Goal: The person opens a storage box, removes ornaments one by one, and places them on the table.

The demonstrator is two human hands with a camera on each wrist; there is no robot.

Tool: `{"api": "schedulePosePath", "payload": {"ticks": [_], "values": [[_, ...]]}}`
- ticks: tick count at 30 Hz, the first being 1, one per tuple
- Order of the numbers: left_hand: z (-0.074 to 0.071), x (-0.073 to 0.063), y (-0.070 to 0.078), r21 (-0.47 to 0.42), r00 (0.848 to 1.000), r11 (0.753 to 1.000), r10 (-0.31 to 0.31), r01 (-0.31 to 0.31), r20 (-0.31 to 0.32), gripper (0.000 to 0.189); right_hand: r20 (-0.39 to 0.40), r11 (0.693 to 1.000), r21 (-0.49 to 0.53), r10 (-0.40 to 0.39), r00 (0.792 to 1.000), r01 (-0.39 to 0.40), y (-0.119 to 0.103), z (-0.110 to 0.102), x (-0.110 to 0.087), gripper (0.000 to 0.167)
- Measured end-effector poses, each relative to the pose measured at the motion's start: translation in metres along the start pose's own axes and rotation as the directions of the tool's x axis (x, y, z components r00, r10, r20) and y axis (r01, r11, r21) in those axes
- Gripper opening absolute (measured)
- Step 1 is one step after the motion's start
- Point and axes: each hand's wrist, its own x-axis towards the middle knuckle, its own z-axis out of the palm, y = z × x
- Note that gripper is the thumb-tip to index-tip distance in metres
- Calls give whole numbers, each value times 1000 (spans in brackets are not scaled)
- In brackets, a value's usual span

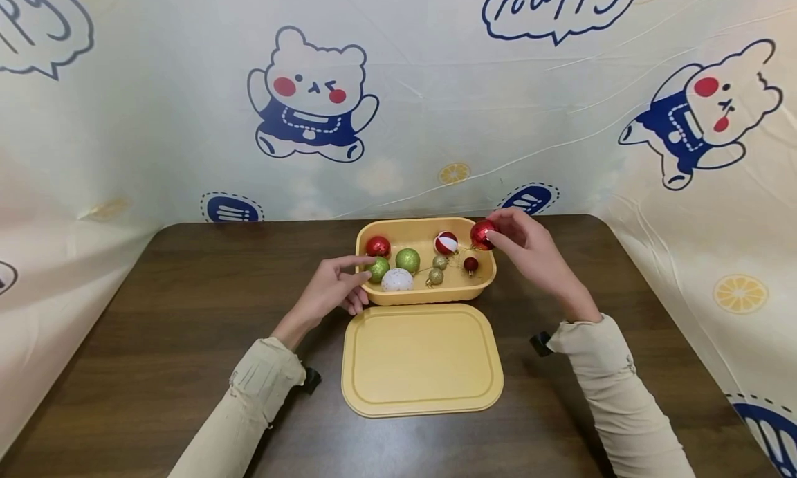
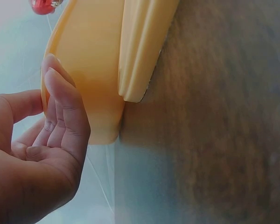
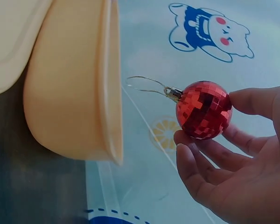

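Observation:
A red mirrored Christmas ball (image 3: 205, 112) with a gold cap and wire loop is pinched between the thumb and fingertips of my right hand (image 1: 529, 250). It hangs above the right end of a yellow plastic box (image 1: 429, 297). My left hand (image 1: 333, 284) grips the box's left rim, with thumb and fingers on either side of the wall in the left wrist view. Inside lie a red ball (image 1: 378, 246), two green glitter balls (image 1: 407, 260), a speckled white ball (image 1: 397, 280), a red-and-white ball (image 1: 445, 243), two small gold balls (image 1: 440, 262) and a small dark red ball (image 1: 470, 264).
The flat yellow lid (image 1: 423, 360) lies on the dark wooden table (image 1: 205, 326), just in front of the box. A printed cloth (image 1: 429, 70) with cartoon bears hangs behind the table and along its sides.

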Motion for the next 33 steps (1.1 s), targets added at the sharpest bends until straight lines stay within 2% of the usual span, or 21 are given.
{"api": "schedulePosePath", "payload": {"ticks": [18,27,33], "values": [[0,1,-1,7,1000,1000,6,-6,-3,38,-33,1000,-17,24,999,-25,7,-19,-3,36],[-1,1,-2,8,1000,1000,13,-13,2,38,-36,998,-24,64,997,-65,31,-28,2,38],[-1,1,-3,8,1000,1000,16,-17,4,38,-10,993,-58,102,995,-103,48,-39,1,40]]}}
